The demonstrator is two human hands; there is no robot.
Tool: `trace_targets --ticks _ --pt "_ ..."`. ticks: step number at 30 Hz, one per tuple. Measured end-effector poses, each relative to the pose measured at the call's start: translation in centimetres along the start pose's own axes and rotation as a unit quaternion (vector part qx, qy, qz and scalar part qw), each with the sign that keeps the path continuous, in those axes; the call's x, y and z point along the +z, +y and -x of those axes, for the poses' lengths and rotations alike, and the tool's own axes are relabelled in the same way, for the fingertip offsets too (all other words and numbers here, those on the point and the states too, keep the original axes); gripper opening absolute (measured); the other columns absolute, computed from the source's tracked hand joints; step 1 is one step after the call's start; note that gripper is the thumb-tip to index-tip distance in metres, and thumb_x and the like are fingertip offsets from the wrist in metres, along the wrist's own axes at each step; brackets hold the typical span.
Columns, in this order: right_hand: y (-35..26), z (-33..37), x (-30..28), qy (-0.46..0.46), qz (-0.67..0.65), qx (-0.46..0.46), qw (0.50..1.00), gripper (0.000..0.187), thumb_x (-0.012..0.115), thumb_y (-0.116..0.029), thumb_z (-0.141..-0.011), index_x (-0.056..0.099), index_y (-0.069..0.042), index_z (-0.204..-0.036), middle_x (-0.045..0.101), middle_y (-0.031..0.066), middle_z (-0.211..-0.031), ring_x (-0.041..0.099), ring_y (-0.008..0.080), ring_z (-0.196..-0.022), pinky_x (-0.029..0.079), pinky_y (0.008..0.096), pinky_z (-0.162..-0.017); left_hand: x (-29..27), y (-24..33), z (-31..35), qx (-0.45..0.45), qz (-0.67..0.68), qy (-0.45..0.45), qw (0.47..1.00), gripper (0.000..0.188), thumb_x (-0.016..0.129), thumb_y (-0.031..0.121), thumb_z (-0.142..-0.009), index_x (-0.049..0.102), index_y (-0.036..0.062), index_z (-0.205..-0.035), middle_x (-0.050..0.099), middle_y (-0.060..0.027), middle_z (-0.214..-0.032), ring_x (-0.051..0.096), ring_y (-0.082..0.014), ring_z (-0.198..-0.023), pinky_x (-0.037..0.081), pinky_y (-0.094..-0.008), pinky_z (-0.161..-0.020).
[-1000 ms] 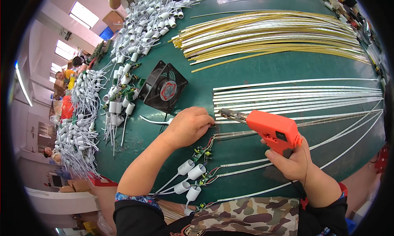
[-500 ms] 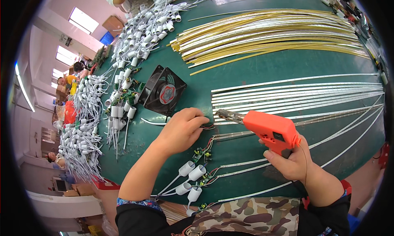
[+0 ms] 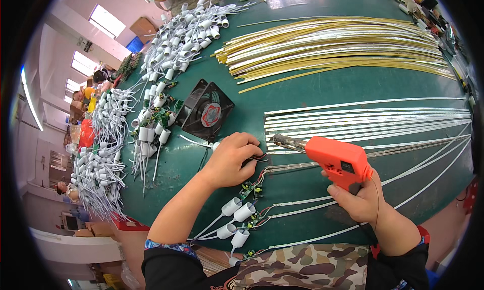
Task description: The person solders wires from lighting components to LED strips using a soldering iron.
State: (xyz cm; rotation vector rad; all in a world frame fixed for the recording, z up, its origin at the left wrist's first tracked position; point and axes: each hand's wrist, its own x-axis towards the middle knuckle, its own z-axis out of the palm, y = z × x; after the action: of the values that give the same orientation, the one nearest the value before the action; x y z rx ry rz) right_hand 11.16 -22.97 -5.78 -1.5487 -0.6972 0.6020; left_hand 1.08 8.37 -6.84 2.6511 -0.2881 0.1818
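Look at the green table (image 3: 307,91): its near edge vanishes behind a camouflage-patterned cloth (image 3: 307,267), itself cut off below. Well beyond both hands, the yellow-and-white bundle (image 3: 333,45) overlaps so much I can't pick out single strips. Nearer, the silver strips (image 3: 302,119) lie ahead of the right hand (image 3: 360,202), which is wrapped firmly round an orange soldering gun (image 3: 337,161); its grip is mostly buried in the palm, its metal nose over the strips' left ends. The black fan (image 3: 204,110) sits just beyond the left hand (image 3: 229,161). That hand's fingers are curled, and I can't tell whether they're pinching anything. A white cap (image 3: 216,146) is half hidden behind its knuckles, and dark thin wires (image 3: 259,159) show at its fingertips, too fine to trace. And a change: half a second ago that hand hid the cap; now its edge peeks out. The gun's nose has held its place over the strips.
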Motion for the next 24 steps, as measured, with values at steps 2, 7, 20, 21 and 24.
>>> trace_targets --ticks 2,7,20,21,24 --pt "0.0 0.0 0.0 -0.001 0.0 0.002 1.0 0.047 0.072 -0.011 -0.08 0.057 0.001 -0.123 0.065 0.0102 -0.1 0.059 0.0175 -0.086 0.048 0.0317 -0.08 -0.1 0.0 -0.1 0.004 -0.011 0.004 1.0 0.025 0.068 -0.003 -0.075 0.066 0.0052 -0.099 0.062 -0.0111 -0.104 0.059 -0.0326 -0.099 0.05 -0.0409 -0.084" --pt "-0.3 0.0 0.0 0.005 0.0 0.011 1.0 0.046 0.072 -0.011 -0.08 0.057 0.001 -0.122 0.065 0.0106 -0.1 0.059 0.0176 -0.086 0.048 0.0322 -0.081 -0.6 -1.1 0.0 0.039 -0.005 -0.052 0.998 0.02 0.069 0.004 -0.081 0.066 0.0056 -0.1 0.062 -0.0112 -0.104 0.06 -0.033 -0.096 0.05 -0.042 -0.08" --pt "-0.1 0.1 -0.1 0.003 0.004 0.014 1.0 0.048 0.071 -0.01 -0.081 0.056 0.001 -0.125 0.065 0.0107 -0.102 0.06 0.018 -0.088 0.048 0.0321 -0.082 0.5 -0.1 0.1 0.042 -0.041 0.022 0.998 0.028 0.074 0.005 -0.078 0.065 0.0032 -0.104 0.062 -0.0115 -0.099 0.059 -0.0326 -0.096 0.048 -0.043 -0.084" --pt "-0.1 0.1 -0.1 0.003 0.0 0.009 1.0 0.048 0.071 -0.01 -0.08 0.056 0.001 -0.125 0.065 0.0108 -0.103 0.06 0.0179 -0.088 0.048 0.0319 -0.081 0.5 -0.3 0.0 0.034 -0.043 0.017 0.998 0.025 0.075 0.006 -0.077 0.066 0.0035 -0.101 0.062 -0.0112 -0.1 0.059 -0.0324 -0.096 0.048 -0.0427 -0.084" --pt "0.0 0.1 -0.1 0.007 -0.005 0.002 1.0 0.048 0.072 -0.01 -0.08 0.056 0.001 -0.125 0.065 0.0108 -0.102 0.06 0.0177 -0.087 0.048 0.0316 -0.081 0.6 -0.4 -0.2 0.031 -0.049 0.009 0.998 0.021 0.076 0.006 -0.076 0.067 0.004 -0.095 0.061 -0.0105 -0.1 0.059 -0.0317 -0.096 0.048 -0.0419 -0.084"
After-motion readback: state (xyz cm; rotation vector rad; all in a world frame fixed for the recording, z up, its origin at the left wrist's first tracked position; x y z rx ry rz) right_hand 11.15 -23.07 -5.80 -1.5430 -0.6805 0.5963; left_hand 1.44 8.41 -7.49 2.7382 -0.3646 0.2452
